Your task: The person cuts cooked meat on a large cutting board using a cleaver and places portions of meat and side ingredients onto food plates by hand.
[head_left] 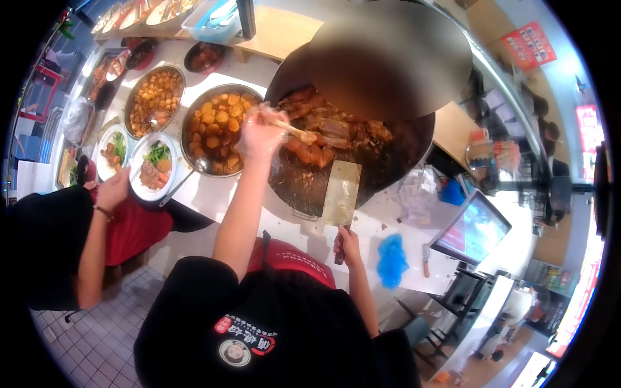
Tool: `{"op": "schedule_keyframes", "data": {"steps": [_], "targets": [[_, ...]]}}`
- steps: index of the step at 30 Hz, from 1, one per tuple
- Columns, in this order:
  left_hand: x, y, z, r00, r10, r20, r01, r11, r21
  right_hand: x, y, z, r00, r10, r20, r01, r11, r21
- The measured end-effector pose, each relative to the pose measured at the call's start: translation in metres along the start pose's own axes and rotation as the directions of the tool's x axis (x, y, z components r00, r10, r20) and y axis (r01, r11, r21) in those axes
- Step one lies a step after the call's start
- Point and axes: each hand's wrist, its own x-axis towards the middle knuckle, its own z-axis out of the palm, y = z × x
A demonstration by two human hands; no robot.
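Observation:
My left hand (261, 131), in a clear plastic glove, is closed on a light wooden-looking handle (288, 128) whose far end reaches the meat (336, 127) in a big round pan (291, 192). My right hand (348, 245) grips the dark handle of a wide cleaver (341, 193). The cleaver's blade lies over the near edge of the pan, pointing away from me. Just left of my left hand stands a metal bowl of round pieces in brown broth (221, 123). A blurred dark disc hides the far part of the pan.
At the left, a co-worker's hand (114, 189) is at a plate of meat and greens (154, 165), near a second plate (111, 154). Farther back is a bowl of diced food (155, 100). At the right lie a blue plastic bag (392, 260), a small knife (425, 260) and a screen (471, 226).

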Motion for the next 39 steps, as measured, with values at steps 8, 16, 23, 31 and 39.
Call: {"op": "schedule_keyframes", "data": {"steps": [8, 16, 23, 31, 39], "targets": [[-0.148, 0.145, -0.065, 0.805, 0.472, 0.36, -0.534, 0.84, 0.093, 0.042, 0.02, -0.029, 0.978, -0.013, 0.21, 0.013, 1.0, 0.0], [-0.426, 0.226, -0.238, 0.552, 0.821, 0.149, -0.822, 0.566, -0.072, 0.026, -0.012, -0.027, 0.964, -0.058, 0.261, 0.063, 0.998, -0.012], [-0.646, 0.162, -0.405, 0.24, 0.965, -0.102, -0.958, 0.219, -0.186, 0.061, 0.002, -0.042, 0.972, -0.019, 0.234, 0.047, 0.992, -0.117], [-0.753, 0.04, -0.443, -0.195, 0.786, -0.586, -0.936, -0.327, -0.127, 0.068, -0.013, -0.047, 0.964, -0.045, 0.262, 0.07, 0.993, -0.09], [-0.788, 0.014, -0.563, -0.149, 0.651, -0.744, -0.88, -0.43, -0.2, 0.047, -0.036, -0.05, 0.959, -0.152, 0.237, 0.209, 0.948, -0.238]]}}
